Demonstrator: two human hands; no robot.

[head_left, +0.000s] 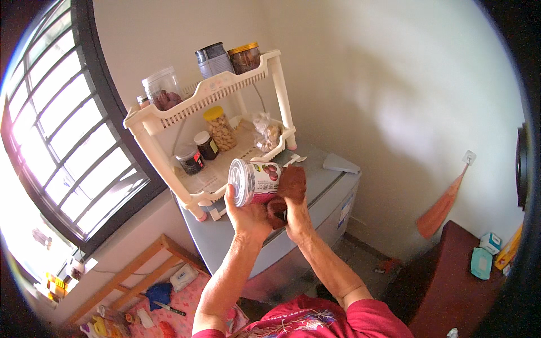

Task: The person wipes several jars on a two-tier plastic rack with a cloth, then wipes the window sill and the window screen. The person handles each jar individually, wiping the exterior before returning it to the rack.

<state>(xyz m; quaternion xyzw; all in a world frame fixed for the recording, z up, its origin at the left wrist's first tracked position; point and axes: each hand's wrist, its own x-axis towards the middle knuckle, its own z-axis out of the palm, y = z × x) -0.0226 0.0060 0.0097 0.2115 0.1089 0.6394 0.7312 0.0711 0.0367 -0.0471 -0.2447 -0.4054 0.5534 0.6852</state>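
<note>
A clear plastic jar (260,179) with a printed label showing dark red fruit lies tilted on its side in the air, its round end turned to the left. My left hand (249,218) is closed around it from below, the thumb up by the round end. My right hand (298,218) grips a brown cloth (293,183), which lies against the jar's right end. A fold of the cloth hangs between my two hands. Most of my right fingers are hidden by the cloth. Behind the jar stands a cream plastic two-tier rack (211,87).
The rack stands on a grey fridge (265,239). It bears a yellow-lidded jar (221,129), a dark jar (206,145), a plastic bag (266,132) and more containers on top. A barred window (73,112) is at left. An orange cloth (439,208) hangs on the right wall.
</note>
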